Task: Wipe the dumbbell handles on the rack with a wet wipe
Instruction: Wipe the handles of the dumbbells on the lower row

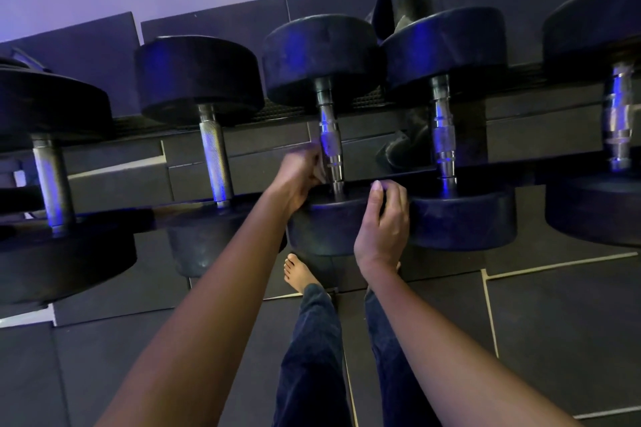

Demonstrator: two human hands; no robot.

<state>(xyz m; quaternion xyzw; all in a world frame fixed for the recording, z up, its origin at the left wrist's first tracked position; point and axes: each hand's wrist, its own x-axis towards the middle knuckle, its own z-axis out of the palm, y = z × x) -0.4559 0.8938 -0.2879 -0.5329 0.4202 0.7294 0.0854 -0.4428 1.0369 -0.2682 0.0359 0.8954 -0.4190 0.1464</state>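
Five black dumbbells lay side by side across the rack, each with round rubber heads at both ends. The middle dumbbell had a shiny, knurled steel handle. A pale sliver of wet wipe touched the handle's lower left side.

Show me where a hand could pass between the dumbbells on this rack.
Widest gap: between the second handle from left and third handle, where the left hand holds a pale wipe. Between the third and fourth handle a dark object shows behind. Crowded: the third's near head, gripped by the right hand, nearly abuts the fourth's.
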